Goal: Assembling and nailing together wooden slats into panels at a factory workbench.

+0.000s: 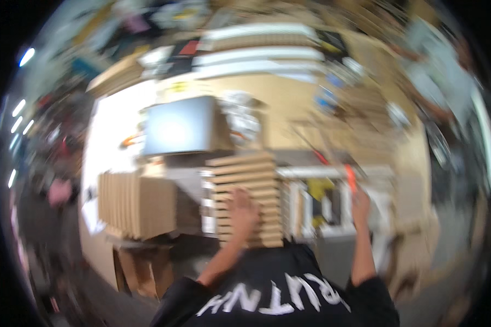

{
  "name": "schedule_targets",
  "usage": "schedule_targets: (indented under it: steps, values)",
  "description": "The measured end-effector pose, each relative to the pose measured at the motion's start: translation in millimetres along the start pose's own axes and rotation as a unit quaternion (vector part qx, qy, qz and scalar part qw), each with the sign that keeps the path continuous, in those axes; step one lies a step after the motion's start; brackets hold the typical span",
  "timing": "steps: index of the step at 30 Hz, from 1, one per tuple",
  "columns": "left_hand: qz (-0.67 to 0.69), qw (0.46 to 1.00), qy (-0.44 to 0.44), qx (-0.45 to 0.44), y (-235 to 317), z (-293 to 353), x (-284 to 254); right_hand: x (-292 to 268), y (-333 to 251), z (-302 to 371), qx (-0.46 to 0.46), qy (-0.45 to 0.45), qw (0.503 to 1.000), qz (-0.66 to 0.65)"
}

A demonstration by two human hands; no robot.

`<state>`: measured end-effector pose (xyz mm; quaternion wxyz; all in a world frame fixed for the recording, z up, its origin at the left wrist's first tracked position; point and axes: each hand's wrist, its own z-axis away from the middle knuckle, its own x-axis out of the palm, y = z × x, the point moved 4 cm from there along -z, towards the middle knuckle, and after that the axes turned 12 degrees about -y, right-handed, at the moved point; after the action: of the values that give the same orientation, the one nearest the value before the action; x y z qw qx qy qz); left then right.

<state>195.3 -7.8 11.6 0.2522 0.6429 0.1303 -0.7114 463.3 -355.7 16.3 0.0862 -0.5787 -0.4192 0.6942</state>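
A row of brown cardboard pieces (267, 204) lies directly in front of me, their edges showing as parallel ridges. My left hand (244, 212) rests flat on top of it, fingers stretched out and holding nothing. Off to the right, my right hand (360, 206) is closed around a bright orange tool (350, 178), its kind too blurred to make out. Beneath that hand, a white-edged tray or drawer (333, 172) contains yellow, white and dark items.
At left stands a bundle of upright cardboard sheets (136, 204). Behind the row are a grey-topped box (179, 125) and clear plastic wrapping (240, 117). A red-handled tool (320, 157) lies farther right. White stacked strips (256, 54) line the back. Another person (439, 82) is at far right.
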Motion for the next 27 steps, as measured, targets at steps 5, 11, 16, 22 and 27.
schedule_targets:
  steps: [5,11,16,22,27]
  values:
    - [0.039,0.999,-0.031,-0.006,29,-1,-3,-2,30,-6,0.123,-0.092,0.978,0.138]
    - [0.085,0.993,0.027,-0.074,33,18,-12,14,53,-17,0.004,0.024,0.99,0.138]
    - [0.138,0.986,0.043,-0.085,26,14,-14,20,-82,-30,0.016,-0.074,0.997,0.011]
    - [0.214,0.947,0.09,-0.222,-19,19,-35,51,-121,-6,0.064,-0.094,0.99,-0.084]
    - [0.349,0.906,0.159,-0.177,-60,24,2,18,-151,34,0.058,-0.01,0.998,-0.013]
